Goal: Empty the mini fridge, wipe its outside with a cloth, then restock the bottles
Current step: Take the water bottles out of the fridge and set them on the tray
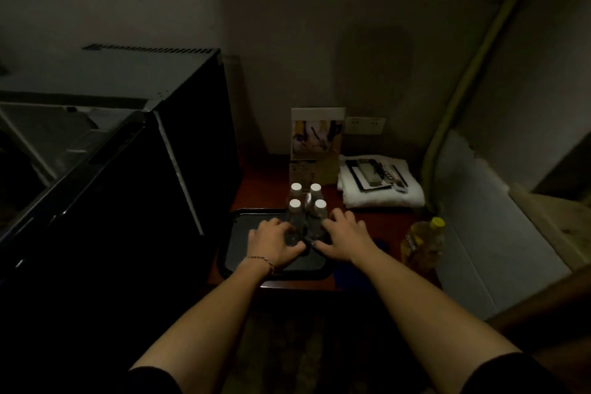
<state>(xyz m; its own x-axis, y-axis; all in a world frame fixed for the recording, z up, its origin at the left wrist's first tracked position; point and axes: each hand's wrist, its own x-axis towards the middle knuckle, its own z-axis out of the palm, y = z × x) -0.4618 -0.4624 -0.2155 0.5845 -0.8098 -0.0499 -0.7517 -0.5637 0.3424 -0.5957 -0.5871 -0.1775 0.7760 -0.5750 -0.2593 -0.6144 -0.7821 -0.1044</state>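
The left hand (pixel 271 241) and right hand (pixel 343 238) are cupping 4 bottles (pixel 307 214) between them, fingers curled around the near 2. Squeezing unevenly might be tipping the far 2 off the tray (pixel 236 253).

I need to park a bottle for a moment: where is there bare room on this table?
The left part of the dark tray, between the fridge and the left hand, is bare. It is crowded behind: four bottles, a card stand, a folded towel.
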